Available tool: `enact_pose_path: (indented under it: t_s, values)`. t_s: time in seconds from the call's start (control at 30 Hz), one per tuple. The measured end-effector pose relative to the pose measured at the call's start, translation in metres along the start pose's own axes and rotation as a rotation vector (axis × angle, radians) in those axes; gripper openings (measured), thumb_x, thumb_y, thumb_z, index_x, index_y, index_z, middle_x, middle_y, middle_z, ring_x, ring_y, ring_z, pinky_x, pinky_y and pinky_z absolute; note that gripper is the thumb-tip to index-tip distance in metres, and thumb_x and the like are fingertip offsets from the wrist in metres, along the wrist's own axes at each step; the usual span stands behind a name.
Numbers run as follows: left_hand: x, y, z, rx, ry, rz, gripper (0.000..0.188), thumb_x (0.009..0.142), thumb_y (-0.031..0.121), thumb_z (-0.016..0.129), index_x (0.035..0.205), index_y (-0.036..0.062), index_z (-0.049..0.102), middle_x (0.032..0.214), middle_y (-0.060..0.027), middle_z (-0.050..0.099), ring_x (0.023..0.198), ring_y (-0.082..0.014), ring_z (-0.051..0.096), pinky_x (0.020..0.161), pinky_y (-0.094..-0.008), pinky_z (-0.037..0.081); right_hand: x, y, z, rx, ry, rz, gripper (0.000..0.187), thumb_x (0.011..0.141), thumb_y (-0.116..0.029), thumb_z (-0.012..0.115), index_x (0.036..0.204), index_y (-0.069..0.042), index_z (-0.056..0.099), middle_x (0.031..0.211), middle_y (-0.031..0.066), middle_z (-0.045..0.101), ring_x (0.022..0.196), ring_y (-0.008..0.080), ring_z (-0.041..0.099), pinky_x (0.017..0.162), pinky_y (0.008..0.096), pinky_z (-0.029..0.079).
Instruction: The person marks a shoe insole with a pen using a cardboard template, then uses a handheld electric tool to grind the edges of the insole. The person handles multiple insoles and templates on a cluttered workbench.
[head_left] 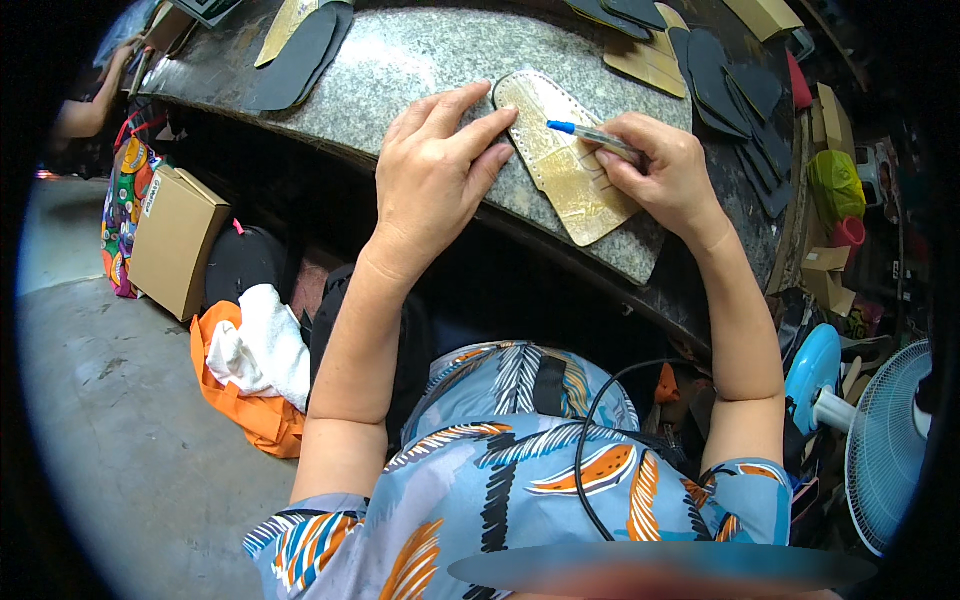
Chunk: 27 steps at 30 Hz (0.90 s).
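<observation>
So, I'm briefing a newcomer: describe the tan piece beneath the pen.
On the speckled grey worktop, look between the left hand and the right hand, which holds a pen. The long tan piece lies there. Unlike the dark pieces to its right, it is pale, with small holes along its edge.

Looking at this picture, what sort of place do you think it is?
Probably a small workshop, perhaps for shoe parts. Dark sole-shaped pieces lie in piles on the workbench, and the right hand holds a pen over a gold-coloured piece with holes along its edge.
</observation>
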<state>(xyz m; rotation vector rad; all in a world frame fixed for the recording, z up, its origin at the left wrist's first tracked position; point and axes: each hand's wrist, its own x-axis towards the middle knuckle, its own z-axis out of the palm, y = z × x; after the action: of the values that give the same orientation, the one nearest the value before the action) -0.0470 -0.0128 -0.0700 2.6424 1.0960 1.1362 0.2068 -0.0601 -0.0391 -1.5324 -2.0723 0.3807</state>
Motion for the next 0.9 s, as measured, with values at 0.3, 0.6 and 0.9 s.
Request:
enact_pose_path:
  t_s: [0.3,0.6,0.9]
  values:
    - [0.001,-0.001,0.001,0.017,-0.007,0.014,0.029,0.086,0.025,0.069,0.112,0.0121,0.071,0.12,-0.0073,0.067,0.114,-0.0278,0.059,0.099,-0.041,0.046,0.001,0.003,0.005,0.017,0.076,-0.063,0.023,0.085,-0.021,0.07,0.105,-0.01,0.073,0.087,0.0064,0.071,0.066,0.018,0.067,0.062,0.0295,0.053]
    - [0.004,0.0,0.0,0.046,-0.022,0.058,0.028,0.088,0.024,0.067,0.111,0.0082,0.069,0.121,-0.0093,0.066,0.115,-0.0291,0.058,0.1,-0.0428,0.044,0.002,0.01,0.006,-0.015,0.062,-0.089,0.024,0.085,-0.023,0.072,0.107,-0.012,0.074,0.083,0.0051,0.071,0.066,0.0172,0.067,0.061,0.0285,0.052]
    - [0.014,0.019,-0.012,0.13,-0.151,0.035,0.05,0.081,0.046,0.071,0.117,0.0112,0.067,0.12,-0.0131,0.064,0.114,-0.0311,0.057,0.096,-0.044,0.045,0.0,0.007,0.007,0.012,0.048,-0.012,0.023,0.086,-0.022,0.07,0.106,-0.01,0.073,0.086,0.0065,0.071,0.067,0.0162,0.066,0.062,0.0284,0.053]
